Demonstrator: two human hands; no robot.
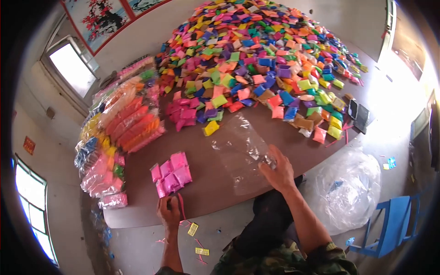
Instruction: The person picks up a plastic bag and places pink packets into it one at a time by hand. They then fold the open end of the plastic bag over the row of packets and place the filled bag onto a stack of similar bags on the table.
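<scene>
Small pink packets (171,175) lie grouped on the brown table, left of centre. My left hand (169,211) is at the table's front edge just below them, its fingers curled; what they hold, if anything, is hidden. A thin pinkish-red strip (182,206) runs down beside that hand. My right hand (278,170) is closed on one end of a clear plastic bag (240,153), which spreads flat over the table and looks empty. A single yellow packet (211,128) rests close to the bag's upper left.
A large heap of multicoloured packets (247,55) covers the table's back. Filled clear bags (133,119) are stacked at the left. A dark open case (359,114) sits at the right edge. On the floor are a big plastic sack (346,192) and a blue chair (394,224).
</scene>
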